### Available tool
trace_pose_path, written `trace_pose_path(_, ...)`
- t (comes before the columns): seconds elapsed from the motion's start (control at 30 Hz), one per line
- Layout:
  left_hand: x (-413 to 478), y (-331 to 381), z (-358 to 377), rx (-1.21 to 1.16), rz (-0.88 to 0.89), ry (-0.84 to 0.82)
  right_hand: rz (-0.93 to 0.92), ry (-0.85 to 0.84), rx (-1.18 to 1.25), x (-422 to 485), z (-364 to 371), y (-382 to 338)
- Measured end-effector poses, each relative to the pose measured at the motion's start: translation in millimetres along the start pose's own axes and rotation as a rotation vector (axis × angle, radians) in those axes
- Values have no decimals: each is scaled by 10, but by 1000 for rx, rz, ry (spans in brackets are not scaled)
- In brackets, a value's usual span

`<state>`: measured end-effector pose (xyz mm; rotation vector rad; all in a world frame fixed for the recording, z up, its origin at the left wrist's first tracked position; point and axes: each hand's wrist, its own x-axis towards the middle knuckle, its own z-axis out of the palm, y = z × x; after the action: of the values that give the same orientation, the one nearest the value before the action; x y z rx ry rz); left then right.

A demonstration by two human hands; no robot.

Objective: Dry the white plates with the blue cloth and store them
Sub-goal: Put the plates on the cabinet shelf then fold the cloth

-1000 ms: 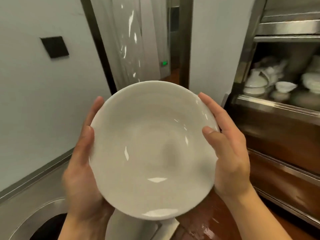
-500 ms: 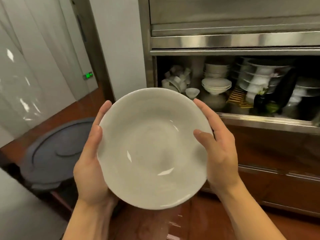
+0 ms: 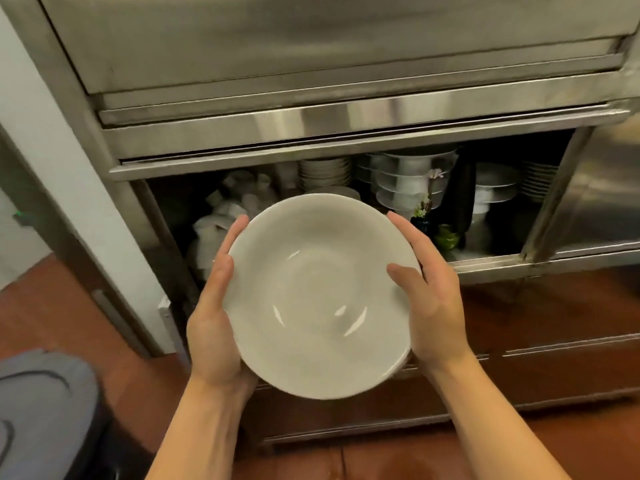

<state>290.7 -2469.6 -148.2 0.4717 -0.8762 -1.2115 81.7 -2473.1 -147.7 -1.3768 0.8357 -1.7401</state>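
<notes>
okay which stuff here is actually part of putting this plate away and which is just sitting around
Part of the job:
white plate
left hand
right hand
open steel cabinet
stacked white dishes

Just around:
grey bin lid
green object on the shelf

The blue cloth isn't in view.

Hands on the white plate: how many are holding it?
2. The left hand grips the white plate at its left rim; the right hand grips its right rim.
</notes>
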Motion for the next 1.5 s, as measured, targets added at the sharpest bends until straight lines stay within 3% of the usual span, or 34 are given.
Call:
trace_pose_path(0.4, 1430, -1441, 29, 45, -237, 216, 268, -1, -121, 1475, -754, 1401)
trace_pose_path(0.7, 2130, -1879, -346, 47, -308, 382, 402, 74, -98, 1963, -646, 2100)
trace_pose_path(1.03, 2522, -2140, -661, 97, -388, 452, 495, 171, -102, 2157, -571, 2482)
trace_pose_path(1.5, 2867, -2269, -753, 103, -427, 283, 552, 249, -53, 2400, -565, 2764)
